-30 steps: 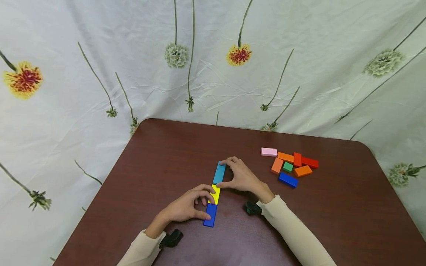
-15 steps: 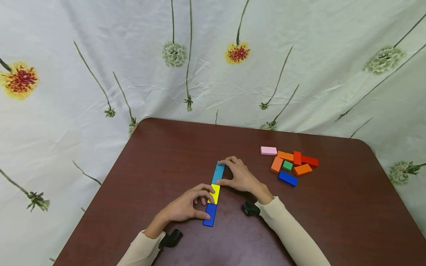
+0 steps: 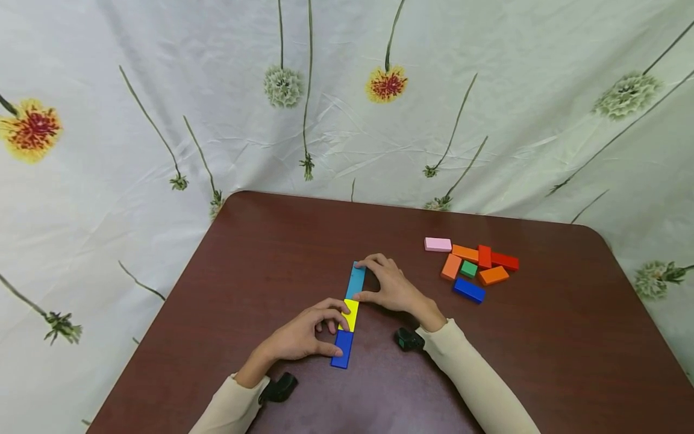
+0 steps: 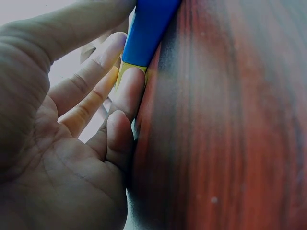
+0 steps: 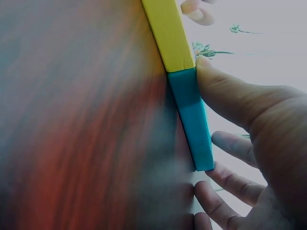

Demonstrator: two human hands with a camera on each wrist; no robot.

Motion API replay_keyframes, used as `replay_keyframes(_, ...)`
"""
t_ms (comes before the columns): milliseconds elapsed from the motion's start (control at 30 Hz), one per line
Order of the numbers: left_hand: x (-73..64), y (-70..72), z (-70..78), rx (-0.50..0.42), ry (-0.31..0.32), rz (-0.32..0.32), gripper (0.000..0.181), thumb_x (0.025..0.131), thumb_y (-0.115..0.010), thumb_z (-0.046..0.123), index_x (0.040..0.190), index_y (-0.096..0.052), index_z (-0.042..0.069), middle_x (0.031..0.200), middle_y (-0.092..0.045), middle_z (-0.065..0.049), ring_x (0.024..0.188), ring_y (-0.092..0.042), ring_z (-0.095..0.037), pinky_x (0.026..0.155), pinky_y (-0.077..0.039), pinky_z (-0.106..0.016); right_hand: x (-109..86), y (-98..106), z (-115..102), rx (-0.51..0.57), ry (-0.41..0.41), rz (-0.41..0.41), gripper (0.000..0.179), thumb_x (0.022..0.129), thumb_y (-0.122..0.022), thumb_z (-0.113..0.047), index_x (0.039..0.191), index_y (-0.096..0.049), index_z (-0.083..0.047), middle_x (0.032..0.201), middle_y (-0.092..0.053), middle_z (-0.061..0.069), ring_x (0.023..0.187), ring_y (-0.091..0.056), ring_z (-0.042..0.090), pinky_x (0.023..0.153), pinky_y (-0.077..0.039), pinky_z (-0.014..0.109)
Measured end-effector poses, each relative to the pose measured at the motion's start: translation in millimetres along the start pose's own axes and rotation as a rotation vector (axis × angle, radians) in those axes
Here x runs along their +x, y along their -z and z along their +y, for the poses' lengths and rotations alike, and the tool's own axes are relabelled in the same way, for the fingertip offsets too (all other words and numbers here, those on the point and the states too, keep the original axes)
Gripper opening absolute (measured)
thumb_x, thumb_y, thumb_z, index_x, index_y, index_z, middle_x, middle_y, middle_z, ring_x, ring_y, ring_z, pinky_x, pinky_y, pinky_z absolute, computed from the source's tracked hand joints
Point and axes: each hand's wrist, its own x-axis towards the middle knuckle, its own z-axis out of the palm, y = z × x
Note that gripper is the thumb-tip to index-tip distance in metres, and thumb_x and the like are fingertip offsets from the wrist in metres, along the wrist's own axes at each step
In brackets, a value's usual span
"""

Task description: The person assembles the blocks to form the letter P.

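Three rectangular blocks lie end to end on the table: a blue block [image 3: 342, 349] nearest, a yellow block [image 3: 351, 314] in the middle and a light blue block [image 3: 355, 283] farthest. My left hand [image 3: 303, 331] rests along the row from the left, thumb at the blue block and fingertips over the yellow block. From the right, my right hand [image 3: 393, 286] holds the light blue block lengthwise. Its thumb is at the seam with the yellow block, its index fingertip at the far end. In the right wrist view the light blue block [image 5: 191, 115] and yellow block [image 5: 170, 36] meet flush.
Loose blocks lie to the right on the brown table [image 3: 260, 241]: a pink one [image 3: 437, 245], a green one [image 3: 468, 269], a blue one [image 3: 468, 290], and several orange and red ones [image 3: 505, 261]. A flowered cloth [image 3: 347, 90] hangs behind the table's far edge.
The head view has shifted slightly. Both hands and the three blocks in the row stay practically in place.
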Motion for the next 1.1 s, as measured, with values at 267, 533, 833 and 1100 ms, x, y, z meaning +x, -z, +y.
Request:
replay_keyframes(267, 0.3, 0.7, 0.3, 0.003, -0.006, 0.000, 0.032, 0.083, -0.083, 0.026, 0.110, -0.067, 0.020, 0.137, -0.049, 0.003, 0.094, -0.056, -0.014, 0.082, -0.043, -0.027, 0.9, -0.8, -1.2, 0.007, 0.003, -0.006, 0.064, 0.090, -0.075, -0.040, 0.142, -0.052, -0.012, 0.144, -0.045, 0.010, 0.121, -0.045, 0.033, 0.094, -0.041, 0.058)
replay_keyframes(533, 1.9, 0.2, -0.1, -0.007, -0.008, -0.003, 0.032, 0.083, -0.084, 0.026, 0.110, -0.067, 0.021, 0.136, -0.049, 0.004, 0.094, -0.056, -0.014, 0.082, -0.043, -0.028, -0.1, 0.3, -1.8, 0.013, -0.013, -0.008, 0.063, 0.090, -0.075, -0.038, 0.142, -0.053, -0.012, 0.145, -0.044, 0.010, 0.122, -0.044, 0.033, 0.094, -0.040, 0.058)
replay_keyframes(833, 1.5, -1.1, -1.3, 0.000, 0.003, -0.005, 0.031, 0.083, -0.083, 0.027, 0.110, -0.067, 0.021, 0.136, -0.049, 0.003, 0.094, -0.056, -0.014, 0.082, -0.043, -0.028, -0.4, -1.1, -0.9, -0.008, -0.016, -0.019, 0.064, 0.090, -0.075, -0.040, 0.144, -0.051, -0.013, 0.145, -0.044, 0.009, 0.122, -0.045, 0.032, 0.093, -0.039, 0.055)
replay_keyframes(1100, 1.6, -1.1, -1.1, -0.003, -0.007, -0.004, 0.032, 0.083, -0.084, 0.025, 0.110, -0.067, 0.021, 0.137, -0.049, 0.003, 0.094, -0.056, -0.014, 0.082, -0.043, -0.028, -1.4, 6.2, 2.3, 0.047, 0.009, -0.038, 0.064, 0.091, -0.074, -0.038, 0.145, -0.050, -0.012, 0.146, -0.043, 0.012, 0.128, -0.045, 0.033, 0.104, -0.039, 0.058)
